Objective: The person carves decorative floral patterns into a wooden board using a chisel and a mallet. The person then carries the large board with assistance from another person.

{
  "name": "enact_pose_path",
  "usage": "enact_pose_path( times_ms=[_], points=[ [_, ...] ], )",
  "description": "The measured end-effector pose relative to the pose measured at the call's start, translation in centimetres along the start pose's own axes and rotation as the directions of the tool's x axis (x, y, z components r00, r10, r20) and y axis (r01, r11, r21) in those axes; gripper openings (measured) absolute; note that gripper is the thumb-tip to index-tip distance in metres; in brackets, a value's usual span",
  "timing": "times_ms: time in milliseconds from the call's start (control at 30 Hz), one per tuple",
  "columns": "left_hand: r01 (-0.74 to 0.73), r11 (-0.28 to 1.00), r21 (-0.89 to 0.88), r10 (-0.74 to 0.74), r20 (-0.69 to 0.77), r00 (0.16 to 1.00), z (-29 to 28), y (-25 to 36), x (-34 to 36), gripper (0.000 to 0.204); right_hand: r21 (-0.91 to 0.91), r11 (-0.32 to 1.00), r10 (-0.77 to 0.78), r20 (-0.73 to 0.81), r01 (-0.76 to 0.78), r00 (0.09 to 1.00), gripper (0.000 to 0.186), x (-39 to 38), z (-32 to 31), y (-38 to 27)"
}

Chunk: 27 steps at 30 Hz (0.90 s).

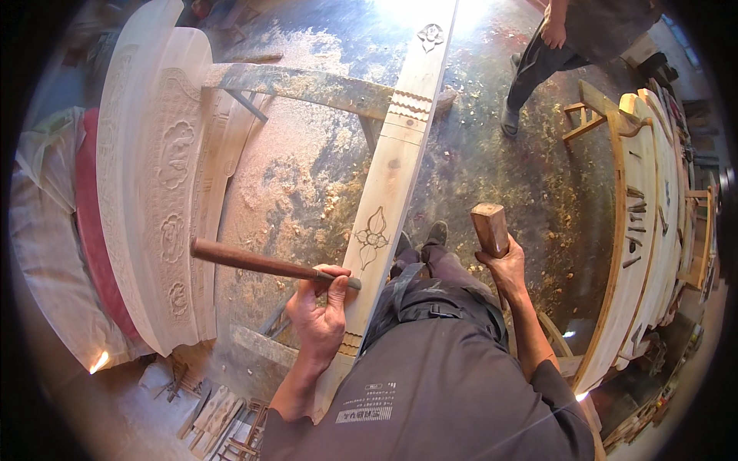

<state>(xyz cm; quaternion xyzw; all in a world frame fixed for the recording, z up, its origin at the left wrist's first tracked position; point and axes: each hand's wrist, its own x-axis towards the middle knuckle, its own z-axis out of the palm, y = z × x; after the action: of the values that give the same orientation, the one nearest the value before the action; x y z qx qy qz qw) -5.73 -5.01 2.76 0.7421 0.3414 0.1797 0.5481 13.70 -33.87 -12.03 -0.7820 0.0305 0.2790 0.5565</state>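
Note:
My left hand [319, 311] is closed round the metal end of a wood chisel [254, 260], its long brown handle lying out to the left. The chisel's short metal end reaches over the edge of a long pale board [388, 173]. A carved four-petal flower [372, 237] shows on the board just beyond that hand; bands of notches cross it farther up and by my left wrist. Out to the right, away from the board, my right hand [504, 269] grips a wooden mallet [490, 224] with its block head upward. Most of the mallet's handle is hidden by the hand.
Carved pale panels [169, 161] lean at the left beside a red cloth [104, 223]. A trestle beam [307, 86] supports the board. Several carving tools lie on a bench [634, 215] at the right. Another person [538, 58] stands at the far right. Wood shavings litter the floor.

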Motion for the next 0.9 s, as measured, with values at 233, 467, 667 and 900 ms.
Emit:
enact_pose_path(
  times_ms=[233, 467, 667, 900],
  points=[
    [0.156, 0.969, -0.194, -0.172, -0.070, 0.983, 0.0, 0.1, -0.3, 0.013, -0.058, 0.998, -0.028, 0.033, 0.030, 0.999, 0.056, -0.4, 1.4, -0.6],
    [0.024, 0.967, -0.252, -0.047, -0.085, 0.995, 2.3, -1.5, 1.3, 0.017, -0.114, 0.992, -0.057, 0.055, 0.063, 0.997, 0.054, -0.4, 2.0, -1.5],
    [0.021, 0.970, -0.241, -0.039, -0.072, 0.997, 2.9, -1.3, 2.1, 0.016, -0.131, 0.990, -0.045, 0.054, 0.052, 0.998, 0.054, -0.4, 1.8, -1.0],
    [0.061, 0.973, -0.223, -0.073, -0.045, 0.996, 2.8, -1.2, 2.8, 0.012, -0.149, 0.988, -0.026, 0.048, 0.033, 0.998, 0.054, -0.3, 2.0, -0.4]
  ],
)
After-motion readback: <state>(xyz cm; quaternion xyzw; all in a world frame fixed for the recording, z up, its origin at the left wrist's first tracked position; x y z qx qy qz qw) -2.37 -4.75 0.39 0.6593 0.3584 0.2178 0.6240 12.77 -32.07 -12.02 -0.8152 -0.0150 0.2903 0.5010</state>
